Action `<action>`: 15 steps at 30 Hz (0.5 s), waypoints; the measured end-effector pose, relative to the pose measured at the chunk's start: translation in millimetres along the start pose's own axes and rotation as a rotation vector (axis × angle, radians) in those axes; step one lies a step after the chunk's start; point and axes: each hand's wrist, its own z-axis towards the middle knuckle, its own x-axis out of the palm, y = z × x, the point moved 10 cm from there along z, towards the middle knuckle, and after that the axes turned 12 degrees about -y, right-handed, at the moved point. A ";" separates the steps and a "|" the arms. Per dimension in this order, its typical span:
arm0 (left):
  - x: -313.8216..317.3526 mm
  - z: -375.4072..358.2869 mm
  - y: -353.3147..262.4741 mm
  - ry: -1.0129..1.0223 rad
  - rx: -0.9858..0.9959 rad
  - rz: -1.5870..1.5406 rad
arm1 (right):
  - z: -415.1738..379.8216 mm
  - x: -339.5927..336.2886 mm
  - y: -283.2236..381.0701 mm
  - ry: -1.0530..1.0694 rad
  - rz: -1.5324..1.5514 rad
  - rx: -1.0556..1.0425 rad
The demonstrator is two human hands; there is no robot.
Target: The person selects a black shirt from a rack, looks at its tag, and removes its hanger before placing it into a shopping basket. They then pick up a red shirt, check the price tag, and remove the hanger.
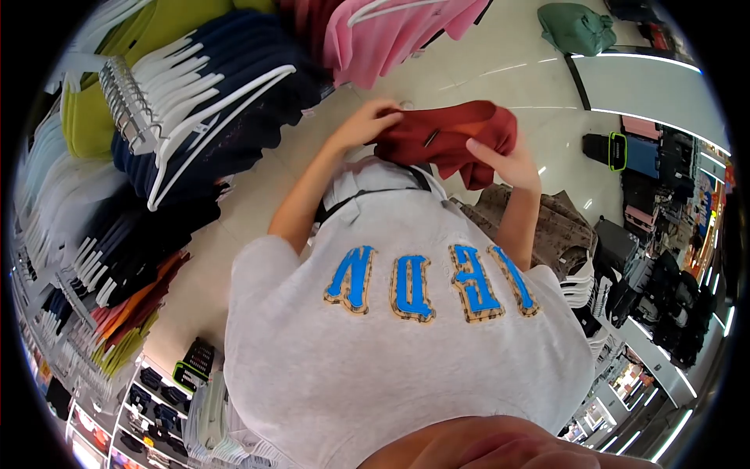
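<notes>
A dark red garment is stretched between my two hands in front of my waist. My left hand pinches its left edge. At the other end my right hand grips the cloth, the thumb lying over the front and the other fingers hidden behind. A small dark label shows on the garment, and a brighter orange-red patch is seen near the right thumb. The lower part of the cloth hangs loose in folds. Its exact kind cannot be made out.
To my left, a rack holds dark navy clothes on white hangers. Pink garments hang ahead. On the right are brown patterned clothes and shelves of bags. A green bundle lies far ahead on the tiled floor.
</notes>
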 end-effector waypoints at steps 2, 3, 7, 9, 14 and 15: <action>-43.2 -10.6 29.4 -0.307 0.005 -0.425 | 8.8 0.4 3.1 0.079 -0.104 -0.020; -63.8 -18.3 48.9 -0.448 -0.068 -0.763 | 9.3 10.0 -12.0 0.265 -0.416 0.072; -89.1 -64.4 14.3 -0.493 0.079 -0.973 | 29.4 20.8 -15.6 0.518 -0.380 -0.025; -83.4 -80.3 7.1 -0.506 0.105 -0.735 | 67.3 11.3 -0.3 0.406 -0.247 -0.132; -50.1 -96.2 -2.0 -0.518 0.044 -0.380 | 219.3 -8.6 -14.8 0.007 -0.223 -0.293; -49.2 -99.6 -9.0 -0.546 0.055 -0.303 | 234.2 -12.9 5.5 -0.206 -0.420 -0.525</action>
